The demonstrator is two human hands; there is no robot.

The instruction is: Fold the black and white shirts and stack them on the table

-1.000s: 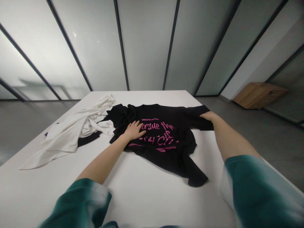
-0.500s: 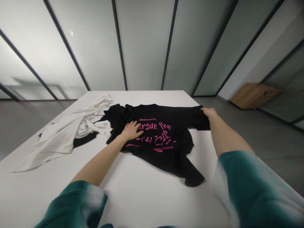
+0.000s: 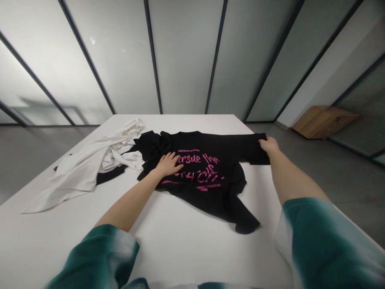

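Note:
A black T-shirt with pink lettering lies spread on the white table, its left side bunched and its lower hem skewed. Flat on its printed chest rests my left hand, fingers outstretched. At the far right, my right hand pinches the end of the sleeve, which is drawn out straight near the table's right edge. The lower right part of the shirt is creased and juts toward me.
Left of the shirt lies a crumpled white garment, with a piece of black cloth partly under it. Frosted glass panels stand behind the table. A wooden cabinet is on the floor at right.
My right hand has shifted slightly along the sleeve end, which now reaches a little further right. My left hand stays on the shirt's chest. The whole view has moved slightly.

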